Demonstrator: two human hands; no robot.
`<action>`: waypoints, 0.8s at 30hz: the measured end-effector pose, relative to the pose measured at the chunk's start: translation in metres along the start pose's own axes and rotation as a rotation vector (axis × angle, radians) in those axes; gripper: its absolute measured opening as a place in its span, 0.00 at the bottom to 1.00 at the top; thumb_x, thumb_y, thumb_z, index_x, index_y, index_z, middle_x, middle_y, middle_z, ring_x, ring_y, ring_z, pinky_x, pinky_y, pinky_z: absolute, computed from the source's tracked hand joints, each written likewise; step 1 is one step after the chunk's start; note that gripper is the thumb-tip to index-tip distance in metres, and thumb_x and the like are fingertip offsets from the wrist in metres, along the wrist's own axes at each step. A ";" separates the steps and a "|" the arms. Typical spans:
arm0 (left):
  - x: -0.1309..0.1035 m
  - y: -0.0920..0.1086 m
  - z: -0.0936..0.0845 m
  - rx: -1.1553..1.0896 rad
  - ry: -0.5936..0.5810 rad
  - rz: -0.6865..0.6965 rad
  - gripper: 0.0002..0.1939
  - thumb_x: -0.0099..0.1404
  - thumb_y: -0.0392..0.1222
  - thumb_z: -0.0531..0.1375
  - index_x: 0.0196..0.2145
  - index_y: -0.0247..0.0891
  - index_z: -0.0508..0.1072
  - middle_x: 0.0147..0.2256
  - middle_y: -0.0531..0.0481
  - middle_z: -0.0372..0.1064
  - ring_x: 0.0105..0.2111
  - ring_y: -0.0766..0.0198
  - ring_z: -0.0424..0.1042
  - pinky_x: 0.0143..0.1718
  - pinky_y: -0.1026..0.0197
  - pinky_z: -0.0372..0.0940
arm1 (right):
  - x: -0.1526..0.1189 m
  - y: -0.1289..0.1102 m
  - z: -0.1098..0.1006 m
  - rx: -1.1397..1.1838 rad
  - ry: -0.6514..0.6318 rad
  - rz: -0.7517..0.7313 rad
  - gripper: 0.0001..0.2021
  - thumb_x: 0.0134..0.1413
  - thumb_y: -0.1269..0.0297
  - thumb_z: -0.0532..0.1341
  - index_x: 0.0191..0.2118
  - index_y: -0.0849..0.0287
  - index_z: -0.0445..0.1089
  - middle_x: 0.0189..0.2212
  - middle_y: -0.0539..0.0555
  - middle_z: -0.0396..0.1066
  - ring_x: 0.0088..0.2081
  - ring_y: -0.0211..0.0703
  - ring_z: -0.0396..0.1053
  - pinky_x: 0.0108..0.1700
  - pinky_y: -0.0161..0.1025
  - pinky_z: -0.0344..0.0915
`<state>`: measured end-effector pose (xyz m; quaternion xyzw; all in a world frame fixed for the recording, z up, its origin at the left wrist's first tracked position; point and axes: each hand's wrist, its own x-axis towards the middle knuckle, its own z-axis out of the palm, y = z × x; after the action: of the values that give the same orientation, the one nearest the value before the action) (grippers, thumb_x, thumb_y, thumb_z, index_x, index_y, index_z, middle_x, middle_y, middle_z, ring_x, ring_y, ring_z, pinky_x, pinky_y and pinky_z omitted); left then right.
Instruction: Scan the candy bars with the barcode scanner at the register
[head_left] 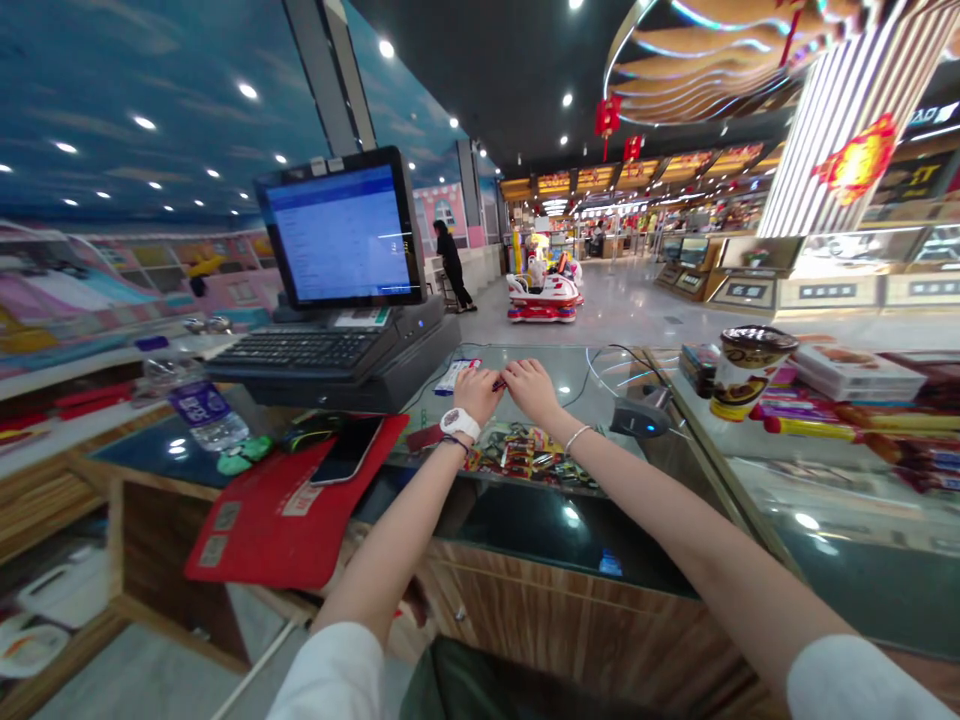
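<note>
My left hand (478,394), with a white watch (460,423) on its wrist, and my right hand (529,388), with a thin bracelet (577,436), meet over the glass counter. Both have their fingers closed in a pinch on a small dark item (499,383) between them. Its kind is too small to make out. Just below the hands lies a pile of small wrapped sweets (529,455) in red, gold and green. Behind my left hand is a white and blue packet (457,375).
On the left stand a monitor (341,235), keyboard (296,350) and water bottle (206,408). A phone (349,450) rests on a red mat (270,535). To the right are a barcode scanner (641,415), a snack cup (746,375) and boxed snacks (855,370). A person (450,262) stands farther off.
</note>
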<state>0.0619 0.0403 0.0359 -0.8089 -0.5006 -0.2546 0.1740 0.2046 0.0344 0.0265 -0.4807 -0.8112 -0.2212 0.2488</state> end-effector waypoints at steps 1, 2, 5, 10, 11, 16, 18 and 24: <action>0.001 -0.003 0.001 -0.007 -0.003 -0.015 0.05 0.66 0.39 0.59 0.36 0.41 0.76 0.40 0.44 0.77 0.46 0.53 0.73 0.56 0.51 0.59 | 0.003 -0.001 0.004 0.002 0.001 -0.005 0.13 0.66 0.71 0.51 0.46 0.60 0.72 0.45 0.63 0.72 0.48 0.55 0.65 0.53 0.48 0.58; 0.002 -0.005 0.002 -0.012 -0.006 -0.031 0.05 0.66 0.39 0.59 0.36 0.41 0.76 0.40 0.43 0.78 0.46 0.53 0.73 0.55 0.51 0.59 | 0.005 -0.002 0.008 0.006 0.001 -0.004 0.13 0.66 0.71 0.51 0.46 0.60 0.72 0.46 0.63 0.72 0.48 0.55 0.64 0.53 0.48 0.57; 0.007 -0.011 0.006 -0.035 -0.020 -0.084 0.05 0.66 0.41 0.60 0.37 0.41 0.76 0.39 0.44 0.78 0.45 0.53 0.74 0.54 0.51 0.61 | 0.011 -0.001 0.021 0.010 0.003 0.013 0.13 0.66 0.70 0.50 0.47 0.60 0.72 0.47 0.63 0.72 0.48 0.55 0.64 0.51 0.47 0.57; 0.013 -0.029 0.017 -0.202 -0.017 -0.122 0.14 0.62 0.36 0.62 0.46 0.40 0.75 0.44 0.45 0.77 0.45 0.55 0.75 0.48 0.55 0.66 | 0.018 0.010 0.047 0.001 0.066 0.113 0.14 0.67 0.71 0.50 0.48 0.57 0.71 0.48 0.61 0.72 0.46 0.52 0.65 0.48 0.46 0.56; 0.012 -0.035 0.019 -0.243 -0.018 -0.119 0.16 0.61 0.33 0.61 0.47 0.39 0.75 0.45 0.45 0.77 0.45 0.56 0.75 0.48 0.57 0.67 | 0.019 0.012 0.051 0.002 0.078 0.137 0.14 0.67 0.71 0.50 0.48 0.56 0.72 0.47 0.61 0.72 0.45 0.51 0.66 0.48 0.45 0.56; 0.006 -0.054 0.028 -0.308 -0.060 -0.129 0.16 0.60 0.29 0.59 0.46 0.38 0.76 0.45 0.45 0.77 0.45 0.58 0.74 0.49 0.58 0.68 | 0.033 0.012 0.064 0.034 0.014 0.201 0.13 0.67 0.69 0.51 0.49 0.57 0.72 0.47 0.63 0.73 0.47 0.51 0.67 0.51 0.46 0.57; 0.004 -0.055 0.030 -0.262 -0.071 -0.179 0.14 0.62 0.31 0.59 0.45 0.39 0.77 0.45 0.46 0.77 0.46 0.57 0.75 0.47 0.57 0.68 | 0.039 0.007 0.065 0.055 -0.030 0.221 0.14 0.68 0.70 0.50 0.49 0.58 0.71 0.47 0.63 0.73 0.48 0.51 0.68 0.53 0.46 0.58; 0.004 -0.047 0.034 -0.130 -0.148 -0.278 0.11 0.64 0.35 0.59 0.42 0.42 0.78 0.44 0.44 0.78 0.44 0.52 0.76 0.42 0.55 0.68 | 0.040 0.003 0.069 0.218 -0.200 0.230 0.12 0.66 0.68 0.54 0.49 0.57 0.72 0.46 0.59 0.76 0.45 0.47 0.73 0.45 0.40 0.65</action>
<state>0.0295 0.0820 0.0125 -0.7580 -0.6015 -0.2479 0.0470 0.1778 0.1040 -0.0026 -0.5601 -0.7907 -0.0532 0.2413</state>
